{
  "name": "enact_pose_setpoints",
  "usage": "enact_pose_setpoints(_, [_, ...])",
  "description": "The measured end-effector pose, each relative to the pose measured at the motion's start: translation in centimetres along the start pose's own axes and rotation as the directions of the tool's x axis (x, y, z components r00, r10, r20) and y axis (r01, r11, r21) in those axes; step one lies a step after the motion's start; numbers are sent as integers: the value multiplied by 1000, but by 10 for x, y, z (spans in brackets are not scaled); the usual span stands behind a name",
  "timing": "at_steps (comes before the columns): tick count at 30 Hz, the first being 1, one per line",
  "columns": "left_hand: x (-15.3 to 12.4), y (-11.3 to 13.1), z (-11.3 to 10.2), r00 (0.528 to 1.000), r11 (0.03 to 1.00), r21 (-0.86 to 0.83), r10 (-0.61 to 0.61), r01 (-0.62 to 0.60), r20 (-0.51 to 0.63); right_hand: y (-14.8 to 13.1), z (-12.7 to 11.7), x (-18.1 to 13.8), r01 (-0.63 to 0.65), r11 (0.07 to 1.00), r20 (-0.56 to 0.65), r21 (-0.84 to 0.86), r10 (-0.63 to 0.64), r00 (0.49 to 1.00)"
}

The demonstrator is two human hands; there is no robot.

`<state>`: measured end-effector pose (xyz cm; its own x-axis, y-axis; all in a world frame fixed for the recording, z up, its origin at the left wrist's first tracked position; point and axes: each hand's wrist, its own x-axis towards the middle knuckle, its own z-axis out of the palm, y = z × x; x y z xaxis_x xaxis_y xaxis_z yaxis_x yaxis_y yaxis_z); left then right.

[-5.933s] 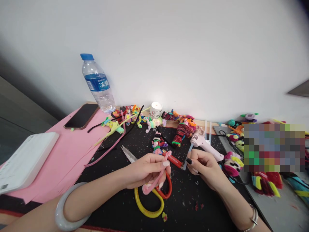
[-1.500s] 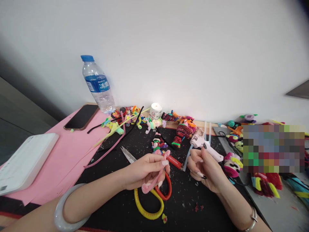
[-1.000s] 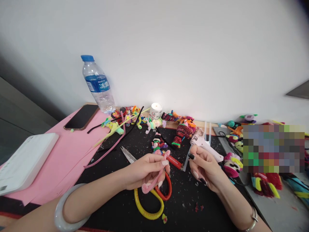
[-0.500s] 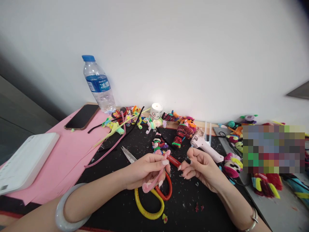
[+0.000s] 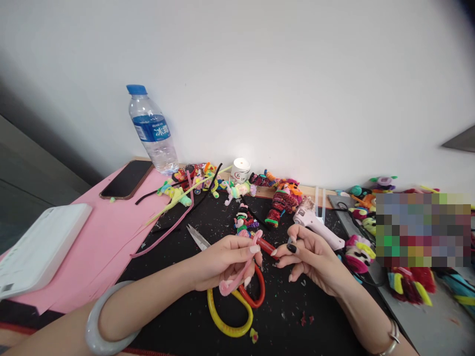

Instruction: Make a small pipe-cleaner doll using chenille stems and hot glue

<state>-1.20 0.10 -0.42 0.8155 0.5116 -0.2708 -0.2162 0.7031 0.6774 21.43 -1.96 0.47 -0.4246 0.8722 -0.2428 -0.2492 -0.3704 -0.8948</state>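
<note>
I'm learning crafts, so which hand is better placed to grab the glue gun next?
Probably the right hand: it is close beside the glue gun, though I can't tell if it pinches something small. The left hand is farther away and holds a pink strip.
</note>
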Motion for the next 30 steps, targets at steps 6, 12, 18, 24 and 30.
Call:
enact_pose_setpoints(6, [1, 0, 0, 1000, 1000, 9, 2, -2, -23, -2, -3, -1, 34, 999, 45, 5, -34, 998])
enact_pose_setpoints(12, [1, 0, -1, 1000, 1000, 16, 11, -10, -22, -5, -7, -2, 226, 945, -179, -237, -271, 946])
enact_pose_setpoints(18, [1, -1, -2, 999, 999, 38, 40, -39, -17, -9, -27, 1, -175, 348, -388, -921, -786, 481])
enact_pose_setpoints(24, [0, -1, -3, 999, 998, 51, 37, -37, 5, -9, -41, 8, -587, -54, -375, -808, -721, 582])
enact_pose_setpoints(30, [0, -2, -2, 998, 997, 58, 60, -59, -10, -11, -40, 7, -669, -43, -531, -742, -571, 626])
